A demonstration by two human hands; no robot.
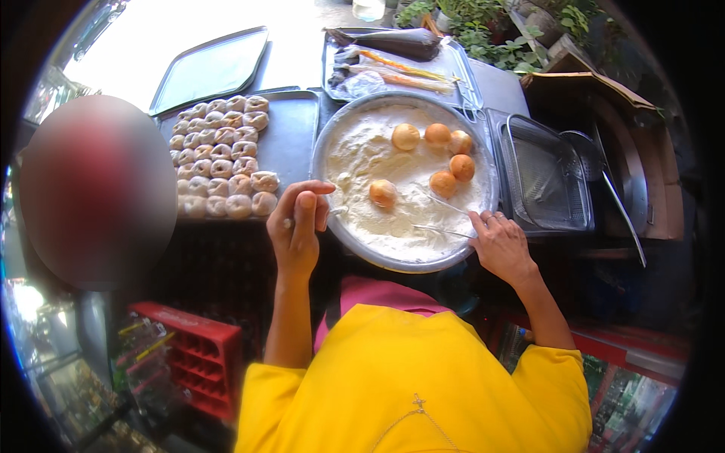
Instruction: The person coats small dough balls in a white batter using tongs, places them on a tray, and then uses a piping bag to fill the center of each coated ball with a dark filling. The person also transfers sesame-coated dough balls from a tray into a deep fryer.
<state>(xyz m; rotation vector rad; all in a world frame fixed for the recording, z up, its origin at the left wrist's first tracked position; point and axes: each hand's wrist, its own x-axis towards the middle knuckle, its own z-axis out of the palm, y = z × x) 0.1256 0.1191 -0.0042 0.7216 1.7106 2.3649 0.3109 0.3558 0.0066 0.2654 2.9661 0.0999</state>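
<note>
A wide metal basin [330, 155] of pale powder [370, 230] lies in front of me. Several round golden-brown buns [442, 183] rest in the powder toward the far right side. Apart from them, a single bun [383, 193] sits left of the middle, partly dusted. My right hand [504, 245] grips thin metal tongs [445, 231] at the basin's near right rim; their two arms spread over the powder, apart from the buns. Beside the left rim, my left hand [296, 226] is raised with fingers bent and apart, holding nothing visible.
Left of the basin, a tray [298, 124] bears rows of powdered buns [223, 155]. Behind lie an empty tray [208, 72] and a tray of piping bags [396, 44]. At right are a wire basket [547, 170], a skimmer [623, 211] and a cardboard box [668, 174]. A red crate [200, 355] stands below.
</note>
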